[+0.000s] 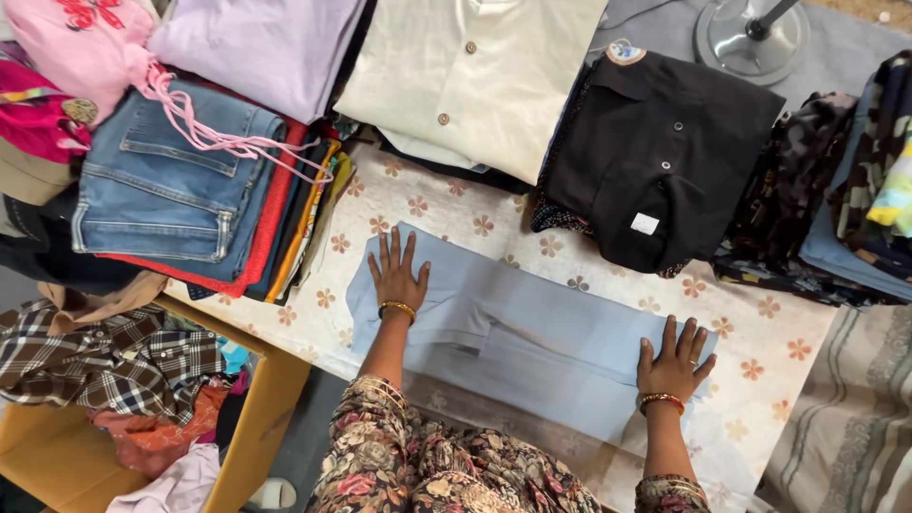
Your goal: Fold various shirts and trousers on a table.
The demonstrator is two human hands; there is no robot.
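On floral-cloth table point(494, 223): left hand point(397, 274), right hand point(674, 359) flat, grip released, pressing blue garment point(532, 332); folded stacks behind.

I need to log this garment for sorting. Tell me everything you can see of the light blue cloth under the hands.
The blue cloth is a plain pale blue garment of smooth, thin-looking fabric, folded into a long flat band with layered edges and a seam near the middle. It lies slanted across the floral tablecloth, its near edge at the table's rim. The left hand presses flat on one end, the right hand on the other, fingers spread. Nothing else touches it.
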